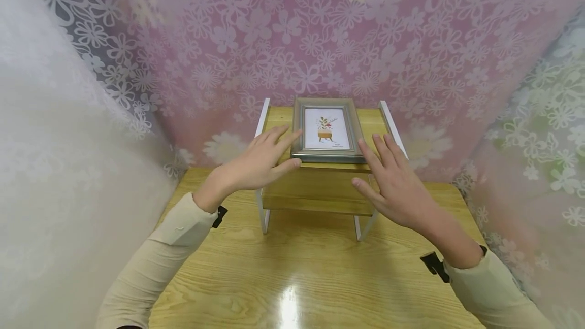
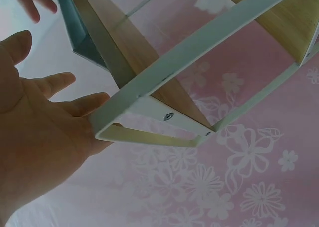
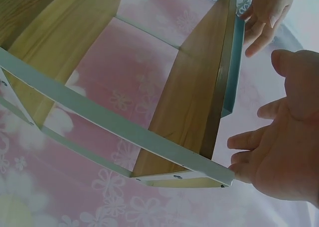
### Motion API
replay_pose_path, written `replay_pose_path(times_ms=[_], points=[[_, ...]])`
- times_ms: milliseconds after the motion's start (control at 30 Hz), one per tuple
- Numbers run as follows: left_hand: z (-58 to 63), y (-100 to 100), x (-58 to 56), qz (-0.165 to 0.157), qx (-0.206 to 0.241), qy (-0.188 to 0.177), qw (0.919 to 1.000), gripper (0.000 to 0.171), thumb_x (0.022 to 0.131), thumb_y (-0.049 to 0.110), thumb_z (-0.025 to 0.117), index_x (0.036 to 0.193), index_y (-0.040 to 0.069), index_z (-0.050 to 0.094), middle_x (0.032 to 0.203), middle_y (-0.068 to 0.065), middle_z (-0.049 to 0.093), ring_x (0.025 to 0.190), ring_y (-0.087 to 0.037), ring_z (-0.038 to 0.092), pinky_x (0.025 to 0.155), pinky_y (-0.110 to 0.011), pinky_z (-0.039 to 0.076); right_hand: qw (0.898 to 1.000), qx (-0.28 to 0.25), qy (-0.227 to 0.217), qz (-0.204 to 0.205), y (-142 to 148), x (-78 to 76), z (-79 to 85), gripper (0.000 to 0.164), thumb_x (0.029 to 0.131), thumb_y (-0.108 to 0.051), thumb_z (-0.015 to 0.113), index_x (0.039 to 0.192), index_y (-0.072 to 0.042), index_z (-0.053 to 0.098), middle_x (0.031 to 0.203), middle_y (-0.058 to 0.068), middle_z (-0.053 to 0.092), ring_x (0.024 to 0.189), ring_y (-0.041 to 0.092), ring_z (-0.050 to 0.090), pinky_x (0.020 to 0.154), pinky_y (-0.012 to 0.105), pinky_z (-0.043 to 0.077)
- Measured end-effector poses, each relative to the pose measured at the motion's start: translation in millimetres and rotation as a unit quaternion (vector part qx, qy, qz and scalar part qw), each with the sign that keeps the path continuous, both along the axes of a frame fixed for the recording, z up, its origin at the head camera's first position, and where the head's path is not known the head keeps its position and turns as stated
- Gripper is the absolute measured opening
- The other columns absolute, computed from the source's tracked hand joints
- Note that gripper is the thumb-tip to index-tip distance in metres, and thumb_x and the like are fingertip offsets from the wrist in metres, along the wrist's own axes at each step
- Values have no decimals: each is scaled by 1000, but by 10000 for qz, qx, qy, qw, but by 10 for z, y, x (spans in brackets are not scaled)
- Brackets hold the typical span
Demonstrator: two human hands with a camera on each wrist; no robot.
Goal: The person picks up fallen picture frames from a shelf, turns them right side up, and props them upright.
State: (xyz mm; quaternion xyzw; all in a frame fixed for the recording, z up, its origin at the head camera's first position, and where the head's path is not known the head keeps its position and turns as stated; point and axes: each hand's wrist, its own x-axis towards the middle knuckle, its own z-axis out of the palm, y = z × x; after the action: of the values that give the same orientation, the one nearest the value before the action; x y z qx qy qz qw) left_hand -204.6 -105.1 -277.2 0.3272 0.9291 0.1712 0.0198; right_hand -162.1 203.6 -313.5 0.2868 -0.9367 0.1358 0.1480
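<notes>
A picture frame point(image 1: 329, 157) with a grey-gold border lies face up on the top board point(image 1: 372, 118) of a small two-tier wooden shelf. Inside its border is a print point(image 1: 325, 133) of a plant in an orange pot. My left hand point(image 1: 265, 159) is over the shelf's left side, fingers spread, fingertips right at the frame's left edge. On the opposite side, my right hand point(image 1: 397, 187) has its fingers stretched out, the index fingertip close by the frame's lower right corner. Both wrist views show the left palm point(image 2: 45, 122) and the right palm point(image 3: 284, 152) with nothing gripped.
White metal side rails point(image 1: 394, 128) rise above the top board at both ends. Below is a lower board point(image 1: 315, 204), and the shelf stands on a glossy wooden table point(image 1: 256, 273). Flowered curtains point(image 1: 292, 55) hang behind and on both sides.
</notes>
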Motion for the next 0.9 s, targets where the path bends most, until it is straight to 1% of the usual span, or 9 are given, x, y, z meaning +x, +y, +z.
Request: replay_pose_path(times_ms=[67, 267, 400, 533, 700, 800, 900], points=[[21, 17, -55, 0, -13, -32, 10000, 68, 105, 48, 41, 161, 18, 15, 164, -19, 11, 150, -39, 11, 120, -58, 11, 9999, 3, -87, -70, -7, -31, 38, 75, 103, -42, 49, 160, -9, 14, 160, 30, 15, 150, 45, 3, 119, 61, 13], [106, 42, -222, 31, -34, -197, 9998, 68, 105, 45, 42, 160, 15, 16, 163, -21, 13, 150, -40, 12, 119, -59, 13, 9999, 26, -62, -149, -24, -128, 106, 74, 103, -40, 51, 159, -5, 17, 156, 32, 24, 148, 49, 11, 118, 61, 14], [178, 20, -380, 62, -43, -337, 9994, 67, 106, 43, 40, 160, 12, 17, 162, -21, 16, 149, -40, 14, 119, -60, 14, 9995, 50, -244, -204, -22, -170, 143, 74, 103, -40, 51, 159, -5, 16, 155, 32, 27, 147, 49, 12, 119, 60, 13], [234, -16, -550, 186, -32, -487, 9986, 67, 106, 41, 42, 159, 10, 17, 162, -21, 15, 149, -41, 14, 118, -60, 17, 9985, 125, -439, -287, -27, -207, 164, 74, 103, -40, 50, 159, -5, 16, 154, 31, 30, 147, 50, 13, 118, 61, 15], [244, -17, -737, 404, 26, -687, 9968, 67, 104, 39, 46, 160, 13, 18, 162, -21, 16, 149, -40, 16, 118, -59, 19, 9973, 247, -558, -415, -37, -242, 150, 73, 103, -42, 50, 158, -5, 20, 153, 30, 33, 147, 49, 14, 118, 61, 17], [238, 19, -828, 420, 34, -720, 9965, 68, 104, 38, 48, 159, 12, 19, 161, -22, 18, 148, -39, 19, 118, -57, 22, 9969, 272, -570, -474, -34, -246, 134, 72, 103, -42, 50, 158, -5, 21, 153, 29, 35, 147, 48, 15, 118, 61, 17], [231, 58, -921, 449, 47, -771, 9960, 68, 103, 37, 49, 159, 11, 20, 161, -22, 19, 148, -39, 20, 118, -57, 23, 9967, 252, -570, -517, -34, -240, 122, 72, 103, -42, 51, 157, -5, 22, 152, 28, 36, 147, 48, 15, 117, 61, 17]])
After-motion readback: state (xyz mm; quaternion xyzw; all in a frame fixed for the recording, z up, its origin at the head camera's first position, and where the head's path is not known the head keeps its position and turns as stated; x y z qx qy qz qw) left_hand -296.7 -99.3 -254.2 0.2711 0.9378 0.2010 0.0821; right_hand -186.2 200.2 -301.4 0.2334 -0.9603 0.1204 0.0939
